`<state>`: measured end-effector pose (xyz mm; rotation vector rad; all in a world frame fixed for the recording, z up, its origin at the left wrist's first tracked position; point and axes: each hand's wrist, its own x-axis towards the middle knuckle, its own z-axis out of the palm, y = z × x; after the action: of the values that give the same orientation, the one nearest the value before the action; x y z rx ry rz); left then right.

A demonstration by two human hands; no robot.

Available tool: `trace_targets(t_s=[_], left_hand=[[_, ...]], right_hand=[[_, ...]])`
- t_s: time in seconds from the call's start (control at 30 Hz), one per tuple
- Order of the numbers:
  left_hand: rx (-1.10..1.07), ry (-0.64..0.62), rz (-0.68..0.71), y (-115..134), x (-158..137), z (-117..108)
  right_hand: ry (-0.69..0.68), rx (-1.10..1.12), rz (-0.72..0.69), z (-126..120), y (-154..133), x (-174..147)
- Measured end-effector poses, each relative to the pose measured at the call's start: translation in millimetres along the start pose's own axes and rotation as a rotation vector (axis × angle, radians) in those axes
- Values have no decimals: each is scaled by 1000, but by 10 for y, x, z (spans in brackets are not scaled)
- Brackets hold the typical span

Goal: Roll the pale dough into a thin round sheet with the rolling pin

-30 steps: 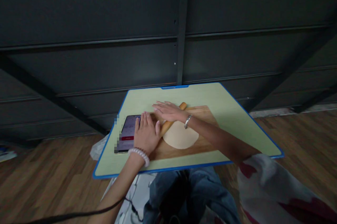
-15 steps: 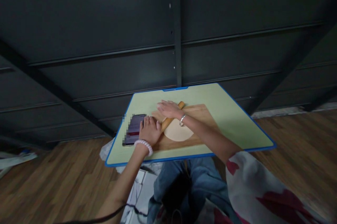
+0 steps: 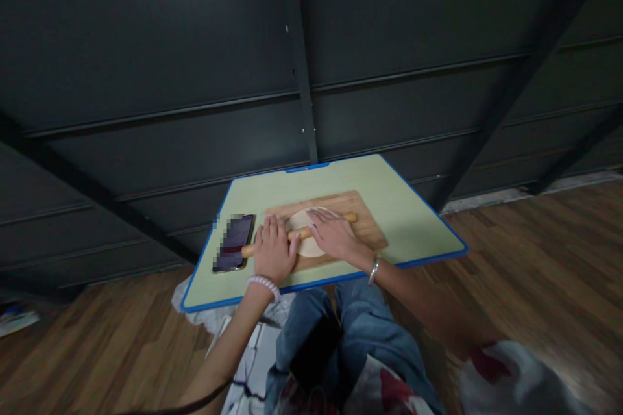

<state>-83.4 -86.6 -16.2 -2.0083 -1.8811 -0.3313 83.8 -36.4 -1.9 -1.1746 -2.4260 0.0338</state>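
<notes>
A wooden rolling pin (image 3: 299, 232) lies slanted across a thin round sheet of dough (image 3: 307, 247), its right end a little farther away. My left hand (image 3: 273, 246) rests on the pin's left part, palm down, with fingers stretched out and thumb apart. On the right part of the pin my right hand (image 3: 335, 233) lies flat, fingers extended over the dough; it hides part of both. Under the dough is a wooden board (image 3: 370, 233).
The board sits on a pale green tabletop (image 3: 413, 233) with a blue rim. A phone (image 3: 238, 236) lies on the left, close to the pin's left end. Dark panels (image 3: 219, 136) stand behind the table. Another dark phone-like object (image 3: 316, 350) lies at my lap.
The rolling pin has turned to a flatter slant. My right hand has drawn nearer to me and rightward along with it. The view has shifted slightly.
</notes>
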Motion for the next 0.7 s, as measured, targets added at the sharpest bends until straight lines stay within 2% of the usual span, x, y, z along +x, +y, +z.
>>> trace_targets(t_s=[0.17,0.3,0.5,0.7], left_hand=[[-75,-41,52,-15,-75,-51],[-161,-157,59,-59,-8,-48],[-265,-283,112,-42,256,-44],[-249,-225,280,27,593,16]], right_hand=[[20,15,3,-155,-165,-501],[22,-34,42,-146,-333,-745],[24,-96,141,-56,-493,-773],[44,-111,186,0,-405,-695]])
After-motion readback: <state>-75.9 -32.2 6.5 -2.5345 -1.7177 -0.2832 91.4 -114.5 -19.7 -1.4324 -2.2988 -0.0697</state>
